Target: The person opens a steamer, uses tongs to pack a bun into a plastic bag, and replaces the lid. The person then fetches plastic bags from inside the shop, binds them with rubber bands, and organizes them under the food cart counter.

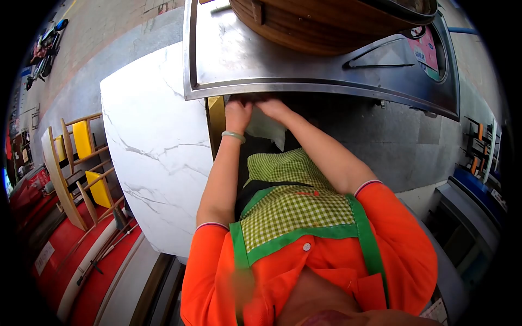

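Note:
My left hand (pixel 238 114), with a pale green bangle (pixel 234 136) at the wrist, is closed just under the front edge of the steel counter (pixel 304 76). Close beside it is my right hand (pixel 273 110), also closed. A translucent whitish plastic bag (pixel 266 129) hangs below the two hands, pinched between their fingers. The counter's lip partly hides the fingertips. A green checked apron (pixel 304 214) covers my front below the bag.
A large wooden tub (pixel 321 27) stands on the counter, with dark tongs (pixel 378 66) lying near it. To the left is a white marble-patterned tabletop (pixel 157 146). Wooden stools with yellow parts (pixel 98 189) stand further left. A pink printed packet (pixel 425 51) lies at the counter's right end.

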Action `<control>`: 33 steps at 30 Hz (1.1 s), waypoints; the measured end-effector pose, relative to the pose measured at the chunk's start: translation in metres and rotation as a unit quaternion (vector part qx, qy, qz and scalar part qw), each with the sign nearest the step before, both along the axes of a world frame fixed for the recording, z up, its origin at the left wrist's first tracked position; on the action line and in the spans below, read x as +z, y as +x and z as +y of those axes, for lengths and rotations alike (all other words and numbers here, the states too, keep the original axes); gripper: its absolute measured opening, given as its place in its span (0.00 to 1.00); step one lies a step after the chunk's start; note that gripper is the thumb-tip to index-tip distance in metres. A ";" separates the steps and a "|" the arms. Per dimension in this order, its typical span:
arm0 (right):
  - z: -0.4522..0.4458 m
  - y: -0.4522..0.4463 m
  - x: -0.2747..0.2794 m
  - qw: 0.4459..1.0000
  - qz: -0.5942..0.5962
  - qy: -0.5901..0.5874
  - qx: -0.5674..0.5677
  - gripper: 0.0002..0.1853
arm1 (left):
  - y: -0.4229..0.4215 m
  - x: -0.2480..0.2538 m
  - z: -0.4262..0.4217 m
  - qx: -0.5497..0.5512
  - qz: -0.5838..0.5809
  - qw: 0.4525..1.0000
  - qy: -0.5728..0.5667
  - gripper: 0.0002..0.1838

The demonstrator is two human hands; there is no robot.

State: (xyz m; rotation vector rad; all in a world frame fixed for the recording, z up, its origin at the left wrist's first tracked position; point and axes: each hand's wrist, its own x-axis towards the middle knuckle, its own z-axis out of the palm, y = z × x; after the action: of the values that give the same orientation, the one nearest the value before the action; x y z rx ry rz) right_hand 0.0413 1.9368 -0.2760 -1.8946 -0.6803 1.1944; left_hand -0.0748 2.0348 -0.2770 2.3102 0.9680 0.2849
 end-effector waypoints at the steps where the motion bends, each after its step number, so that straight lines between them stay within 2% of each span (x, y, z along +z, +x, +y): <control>1: 0.000 0.002 -0.003 1.000 0.000 -0.001 0.000 0.30 | 0.000 -0.001 0.000 0.019 -0.054 0.997 -0.042 0.10; 2: -0.001 0.004 -0.005 1.000 -0.010 -0.010 0.020 0.30 | -0.001 -0.001 0.001 0.019 -0.053 0.997 -0.044 0.10; 4: -0.001 0.006 -0.012 0.999 -0.020 -0.021 0.040 0.31 | -0.001 0.003 0.003 0.017 -0.120 0.984 -0.128 0.10; 8: 0.000 0.007 -0.036 0.999 0.031 0.004 0.042 0.31 | 0.001 0.008 0.003 0.021 -0.120 0.986 -0.115 0.10; 11: -0.001 0.009 -0.026 0.998 0.031 -0.011 0.055 0.30 | 0.001 0.014 -0.005 0.053 -0.136 0.985 -0.089 0.10; 15: 0.000 0.008 -0.017 0.997 0.070 0.007 0.022 0.29 | 0.002 0.015 -0.014 0.055 -0.114 0.990 -0.060 0.09; 20: 0.001 0.003 -0.008 0.998 0.056 0.019 -0.009 0.30 | 0.003 0.010 -0.009 0.029 -0.067 0.997 -0.001 0.08; 23: 0.003 0.003 0.012 0.999 0.046 0.009 -0.013 0.30 | 0.002 0.013 0.001 -0.008 -0.017 1.000 0.001 0.08; 26: 0.003 0.004 0.018 0.999 0.035 -0.017 0.000 0.30 | 0.002 0.015 0.010 -0.107 0.022 0.994 0.007 0.11; 31: 0.004 0.009 0.001 0.999 -0.002 -0.031 0.036 0.30 | 0.002 0.001 0.011 -0.111 0.026 0.993 0.031 0.11; 33: 0.001 0.007 -0.014 0.999 0.039 0.001 0.026 0.31 | 0.000 -0.007 0.011 -0.106 0.017 0.994 0.029 0.12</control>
State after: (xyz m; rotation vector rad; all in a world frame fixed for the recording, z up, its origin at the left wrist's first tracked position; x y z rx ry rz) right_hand 0.0485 1.9380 -0.2900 -1.8276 -0.6927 1.2933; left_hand -0.0747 2.0453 -0.2835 2.4533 0.7300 0.1867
